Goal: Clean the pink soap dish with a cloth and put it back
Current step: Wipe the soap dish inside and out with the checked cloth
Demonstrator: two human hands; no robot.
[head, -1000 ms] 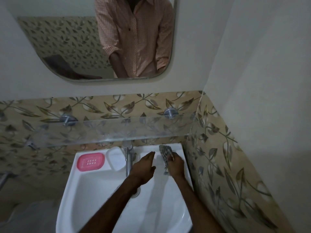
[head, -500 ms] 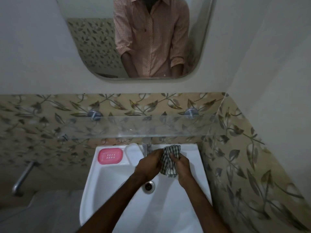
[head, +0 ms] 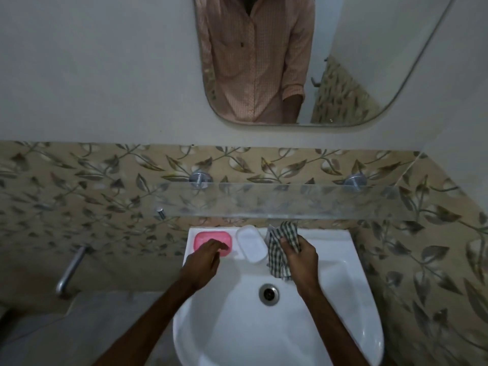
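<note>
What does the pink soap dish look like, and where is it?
The pink soap dish is a rounded rectangle, plastic by its look, lying flat on the sink ledge's back left corner, beside a white dish. The left hand reaches over its front; contact is unclear.

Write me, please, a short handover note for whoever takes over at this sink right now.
Left hand: open, fingers reaching over the pink soap dish; blur hides whether they touch it.
Right hand: grips the checked cloth above the basin.
Things: the dish sits on the back ledge of the sink, at its left end, beside a white container.
Done: cloth is in hand; no wiping shows.
Left: pick up the dish, wipe it with the cloth, set it back on the ledge.
</note>
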